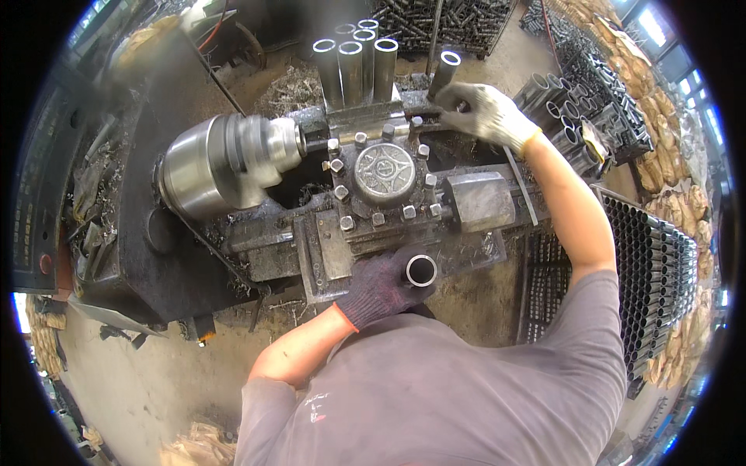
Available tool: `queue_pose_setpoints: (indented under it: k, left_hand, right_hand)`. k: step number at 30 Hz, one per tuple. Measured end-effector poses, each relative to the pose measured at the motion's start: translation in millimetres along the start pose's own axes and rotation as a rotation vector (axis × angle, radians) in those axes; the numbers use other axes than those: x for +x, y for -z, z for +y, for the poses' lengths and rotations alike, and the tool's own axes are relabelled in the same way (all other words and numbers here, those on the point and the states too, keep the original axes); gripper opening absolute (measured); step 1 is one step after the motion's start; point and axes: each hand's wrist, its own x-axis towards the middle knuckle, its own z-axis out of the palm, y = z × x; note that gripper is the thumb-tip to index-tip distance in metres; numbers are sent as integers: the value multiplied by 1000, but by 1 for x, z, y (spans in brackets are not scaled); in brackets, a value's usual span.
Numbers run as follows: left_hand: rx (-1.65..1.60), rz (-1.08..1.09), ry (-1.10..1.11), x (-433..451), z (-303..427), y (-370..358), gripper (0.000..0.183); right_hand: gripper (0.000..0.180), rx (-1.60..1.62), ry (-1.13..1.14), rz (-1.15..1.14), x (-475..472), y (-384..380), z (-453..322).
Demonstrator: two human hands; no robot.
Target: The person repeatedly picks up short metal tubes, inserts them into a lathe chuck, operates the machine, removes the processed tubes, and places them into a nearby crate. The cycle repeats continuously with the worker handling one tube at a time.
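My left hand (387, 285), in a dark knitted glove with an orange cuff, grips a metal tube (421, 271) in front of the lathe, its open end facing up. My right hand (481, 113) wears a whitish glove and reaches over the far side of the carriage. Its fingers curl beside the lower end of a single tilted tube (446, 73); whether they grip anything is unclear. Between my hands sits the square tool post (384, 172), ringed with several clamping bolts. To its left, the lathe chuck (233, 163) is partly blurred.
Several tubes (349, 70) stand upright behind the tool post. A metal block (481, 201) lies at its right. More tubes (565, 110) lean at the far right, near a rack of stacked tubes (653, 279). A wire bin of metal parts (443, 26) stands behind; the control panel (41, 192) is at left.
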Motion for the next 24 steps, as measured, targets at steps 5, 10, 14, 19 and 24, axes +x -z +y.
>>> queue_pose_setpoints:
  k: [5, 10, 14, 19, 24]
  left_hand:
    - [-514, 338, -360, 8, 15, 30, 58]
    - [-817, 404, -524, 16, 49, 94, 73]
    - [-846, 652, -267, -11, 31, 104, 56]
    - [-781, 792, 355, -75, -71, 76, 31]
    - [-818, 1243, 659, -186, -191, 30, 28]
  right_hand:
    - [48, 145, 162, -425, -73, 53, -89]
    - [60, 259, 182, -329, -96, 25, -160]
    - [44, 55, 251, -125, -28, 18, -141]
    - [54, -308, 143, -136, 86, -1, -105]
    - [42, -436, 125, -394, 135, -59, -69]
